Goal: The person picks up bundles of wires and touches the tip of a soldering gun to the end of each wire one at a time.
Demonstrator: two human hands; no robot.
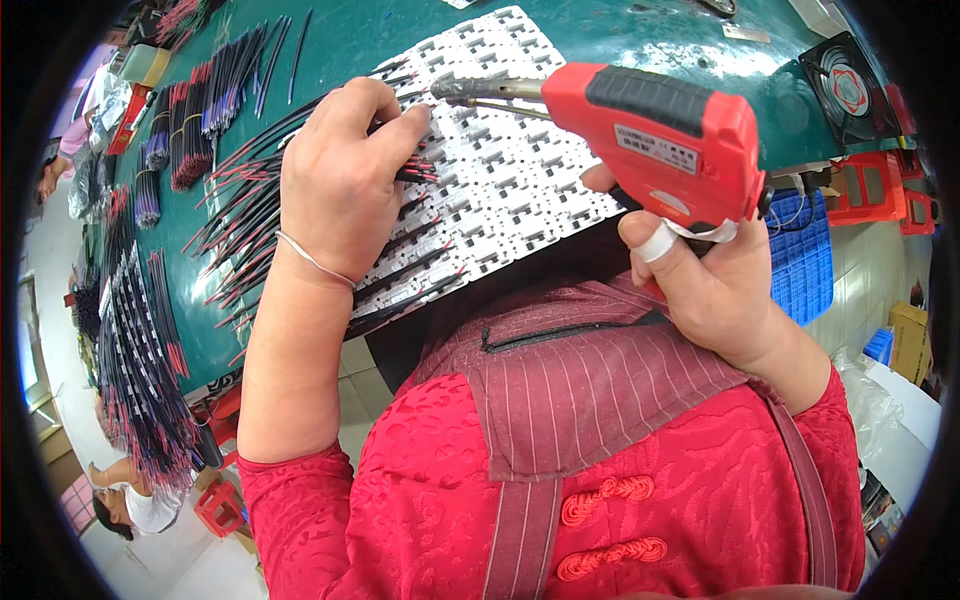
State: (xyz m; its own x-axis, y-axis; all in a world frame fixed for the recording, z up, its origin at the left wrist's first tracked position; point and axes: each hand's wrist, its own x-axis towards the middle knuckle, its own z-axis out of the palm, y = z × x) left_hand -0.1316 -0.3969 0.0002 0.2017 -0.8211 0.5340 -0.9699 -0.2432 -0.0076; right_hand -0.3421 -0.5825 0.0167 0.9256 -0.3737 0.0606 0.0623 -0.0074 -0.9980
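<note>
My right hand (715,290) is wrapped round the grip of a red and black soldering gun (690,190), with white tape on the thumb. The gun's metal tip (470,90) points left and ends just beside the fingers of my left hand (345,165). That hand is closed, thumb and forefinger pinched on a thin wire at the edge of a white panel (510,45) of repeated small parts. Many black wires (255,225) with red ends fan out leftward under my left hand and along the panel's left side. The exact joint at the fingertips is partly hidden.
A green table (340,40) carries the panel. Bundled wires (190,140) and a long heap of wires (140,370) lie at left. A black fan (848,90) is at far right, above a blue crate (805,255) and red stools (870,190). Another person (150,505) shows at lower left.
</note>
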